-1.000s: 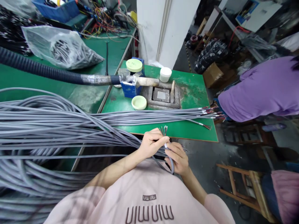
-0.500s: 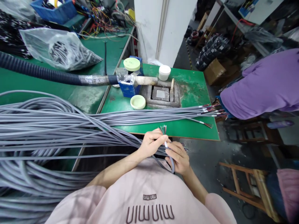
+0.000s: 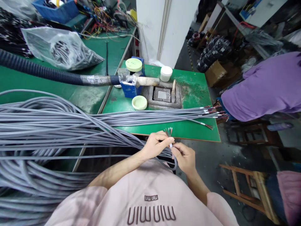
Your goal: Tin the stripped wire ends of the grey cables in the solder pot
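Between my hands stands the end of a grey cable (image 3: 175, 163), its thin coloured wires (image 3: 168, 131) fanned out at the top. A white band (image 3: 171, 145) wraps the cable just under the wires. My left hand (image 3: 156, 144) is closed, pinching the cable end at the base of the wires between thumb and fingers. My right hand (image 3: 184, 156) is closed on the cable slightly lower, around the white band. Below, the cable bends in a loop toward my shirt. Behind my hands a bundle of grey cables (image 3: 141, 117) lies across the green table, stripped ends to the right.
A square solder pot (image 3: 164, 95) is set in the table, a wooden-looking stick (image 3: 173, 91) on its rim. Near it are a white tub (image 3: 166, 73), a pale green lid (image 3: 139, 103) and a ribbed hose (image 3: 58, 77). A person in purple (image 3: 263, 88) works at right.
Both hands have shifted slightly right with the cable end. The wires are fanned wider, and my right fingers have closed in nearer the white band.
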Demonstrator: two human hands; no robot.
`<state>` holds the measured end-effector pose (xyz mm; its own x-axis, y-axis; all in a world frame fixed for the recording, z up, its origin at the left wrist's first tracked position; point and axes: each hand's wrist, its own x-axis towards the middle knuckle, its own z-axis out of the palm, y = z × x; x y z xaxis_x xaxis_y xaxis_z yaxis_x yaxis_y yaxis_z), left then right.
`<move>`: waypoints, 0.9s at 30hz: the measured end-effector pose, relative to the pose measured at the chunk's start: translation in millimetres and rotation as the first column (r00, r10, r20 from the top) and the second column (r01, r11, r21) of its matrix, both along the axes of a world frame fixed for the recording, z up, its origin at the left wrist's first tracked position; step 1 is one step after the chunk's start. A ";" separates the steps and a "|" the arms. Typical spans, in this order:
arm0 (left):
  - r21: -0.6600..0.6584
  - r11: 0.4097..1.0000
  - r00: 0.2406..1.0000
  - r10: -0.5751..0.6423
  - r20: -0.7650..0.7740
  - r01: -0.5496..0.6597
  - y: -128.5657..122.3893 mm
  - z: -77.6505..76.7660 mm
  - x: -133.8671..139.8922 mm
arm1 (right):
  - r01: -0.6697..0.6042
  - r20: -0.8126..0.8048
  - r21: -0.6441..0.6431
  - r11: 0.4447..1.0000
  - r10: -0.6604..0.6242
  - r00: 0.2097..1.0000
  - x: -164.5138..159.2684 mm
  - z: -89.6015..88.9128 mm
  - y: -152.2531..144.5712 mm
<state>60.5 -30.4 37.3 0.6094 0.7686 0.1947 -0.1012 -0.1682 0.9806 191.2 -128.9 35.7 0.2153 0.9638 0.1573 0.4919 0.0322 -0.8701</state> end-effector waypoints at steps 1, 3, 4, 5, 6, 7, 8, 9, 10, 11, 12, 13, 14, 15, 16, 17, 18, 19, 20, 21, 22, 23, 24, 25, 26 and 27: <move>-0.028 1.000 1.000 -0.002 -0.002 0.002 0.4 -0.1 -0.4 | 0.004 -0.033 -0.020 1.000 -0.004 0.999 -0.5 -0.4 0.2; -0.087 0.996 1.000 -0.006 -0.008 0.006 1.8 -0.9 -2.0 | 0.007 -0.085 -0.044 0.999 -0.011 0.996 -0.5 -2.0 0.4; -0.120 0.993 1.000 -0.008 -0.007 0.007 2.6 -1.7 -3.0 | 0.010 -0.106 -0.051 0.999 -0.015 0.994 -0.3 -2.7 0.5; -0.156 0.988 1.000 -0.011 -0.001 0.011 3.4 -2.6 -3.9 | 0.014 -0.123 -0.057 0.998 -0.021 0.992 -0.1 -3.2 0.7; -0.198 0.980 1.000 -0.014 0.013 0.016 4.3 -3.7 -4.8 | 0.020 -0.135 -0.063 0.998 -0.029 0.990 -0.2 -3.4 1.1; -0.244 0.970 0.999 -0.012 0.034 0.020 5.2 -4.9 -5.5 | 0.028 -0.144 -0.071 0.997 -0.038 0.989 -0.4 -3.3 1.6; -0.293 0.956 0.998 -0.005 0.058 0.022 6.1 -6.0 -6.0 | 0.037 -0.151 -0.075 0.997 -0.048 0.987 -0.7 -3.1 2.2; -0.340 0.940 0.997 0.005 0.082 0.024 6.9 -7.1 -6.3 | 0.044 -0.156 -0.076 0.996 -0.055 0.986 -1.2 -2.7 3.0; -0.383 0.923 0.994 0.017 0.105 0.025 7.7 -8.1 -6.4 | 0.046 -0.161 -0.075 0.996 -0.058 0.985 -1.8 -2.3 3.7; -0.421 0.907 0.992 0.031 0.125 0.025 8.5 -9.0 -6.3 | 0.044 -0.164 -0.074 0.996 -0.056 0.985 -2.3 -1.7 4.3; -0.452 0.892 0.988 0.048 0.144 0.022 9.1 -10.0 -6.1 | 0.039 -0.165 -0.075 0.996 -0.051 0.985 -2.9 -1.2 4.9; -0.478 0.878 0.985 0.069 0.160 0.016 9.7 -11.0 -5.7 | 0.035 -0.165 -0.077 0.996 -0.047 0.985 -3.3 -0.6 5.2; -0.503 0.864 0.980 0.092 0.174 0.008 10.0 -11.9 -5.3 | 0.032 -0.163 -0.081 0.996 -0.044 0.986 -3.7 -0.1 5.5; -0.525 0.851 0.976 0.117 0.187 -0.001 10.2 -12.8 -4.7 | 0.029 -0.161 -0.087 0.996 -0.043 0.986 -3.9 0.3 5.8; -0.544 0.839 0.971 0.138 0.196 -0.010 10.2 -13.5 -4.2 | 0.026 -0.163 -0.089 0.996 -0.041 0.986 -4.1 0.7 6.2; -0.557 0.830 0.968 0.153 0.201 -0.016 10.0 -14.0 -3.6 | 0.024 -0.174 -0.090 0.996 -0.039 0.984 -4.1 0.9 6.8; -0.565 0.825 0.966 0.163 0.202 -0.021 9.6 -14.1 -3.0 | 0.020 -0.198 -0.086 0.996 -0.037 0.980 -4.1 1.0 7.8; -0.570 0.821 0.966 0.167 0.199 -0.025 8.9 -13.9 -2.2 | 0.011 -0.229 -0.077 0.997 -0.029 0.973 -4.1 0.9 9.4; -0.573 0.819 0.966 0.170 0.193 -0.030 8.0 -13.4 -1.5 | 0.000 -0.260 -0.065 0.998 -0.017 0.965 -4.2 0.8 11.5; -0.577 0.816 0.967 0.173 0.188 -0.034 6.9 -12.7 -0.6 | -0.010 -0.283 -0.048 0.999 -0.004 0.959 -4.2 0.6 14.2; -0.581 0.813 0.967 0.176 0.186 -0.036 5.7 -12.0 0.3 | -0.010 -0.288 -0.034 0.999 0.000 0.958 -4.4 0.5 17.4; -0.585 0.810 0.965 0.183 0.188 -0.039 4.5 -11.3 1.1 | 0.002 -0.270 -0.024 1.000 -0.008 0.963 -4.6 0.4 20.8; -0.588 0.808 0.962 0.192 0.194 -0.043 3.2 -10.7 1.9 | 0.025 -0.235 -0.015 1.000 -0.028 0.972 -5.0 0.6 24.4; -0.589 0.806 0.958 0.206 0.201 -0.049 2.0 -10.2 2.5 | 0.059 -0.192 -0.006 0.998 -0.059 0.980 -5.5 0.9 27.9; -0.589 0.806 0.953 0.220 0.208 -0.057 1.0 -9.9 2.9 | 0.093 -0.148 0.006 0.996 -0.092 0.985 -6.2 1.6 31.2; -0.586 0.807 0.948 0.235 0.212 -0.069 0.0 -9.7 3.0 | 0.121 -0.108 0.024 0.992 -0.118 0.987 -6.9 2.6 34.3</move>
<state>63.4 -30.3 27.5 0.4645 0.8694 -0.1685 -0.3877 0.3708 0.8439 184.3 -94.7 38.3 0.3459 0.9252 0.1561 0.3986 0.0057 -0.9171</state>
